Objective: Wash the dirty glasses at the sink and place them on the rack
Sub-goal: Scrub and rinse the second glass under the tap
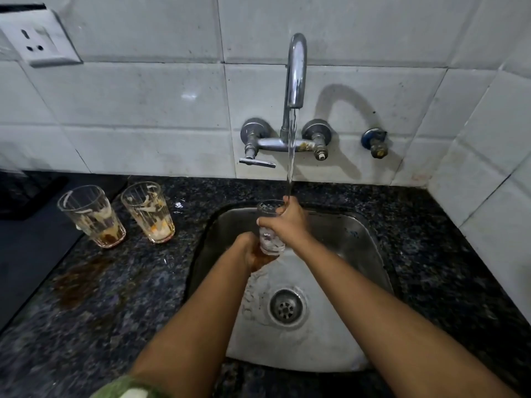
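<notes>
I hold the glass [268, 225] under the tap [296, 70] at 12 o'clock, right hand [287, 222] gripping its side, left hand [253, 251] cupping the bottom, so water fills it.

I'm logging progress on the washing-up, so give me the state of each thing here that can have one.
Tap: running, stream falling onto the held glass.
Held glass: upright over the sink, under the stream.
Right hand: gripping the held glass.
Left hand: cupped at the glass's base.
Left glass: dirty, upright on the counter.
Second glass: dirty, upright beside it.
Sink: wet, drain unplugged.
Counter: brown spill.
</notes>
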